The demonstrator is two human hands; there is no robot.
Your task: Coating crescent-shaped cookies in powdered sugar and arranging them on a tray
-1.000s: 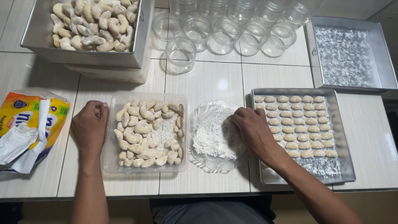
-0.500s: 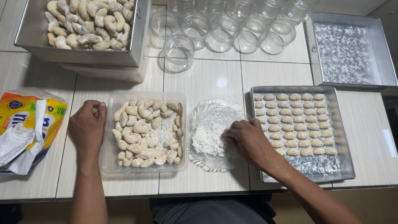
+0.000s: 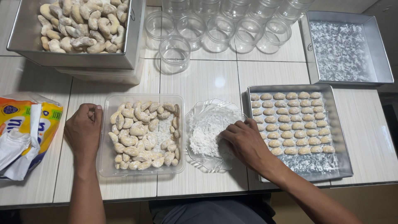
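Cookies [image 3: 292, 124] lay mostly uncoated in the metal tray; many coated ones filled the plastic container [image 3: 141, 135]. Right hand [image 3: 242, 141] dipped, fingers curled, into the sugar dish [image 3: 209, 135]; left hand [image 3: 84, 130] rested fisted, empty.

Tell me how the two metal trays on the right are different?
The near tray holds neat rows of small pale cookies; the far tray holds only white powdery crumbs. The near tray lies beside the right hand, which reaches into the glass dish; the far tray sits behind it, untouched. Both are square, silvery and dusted white.
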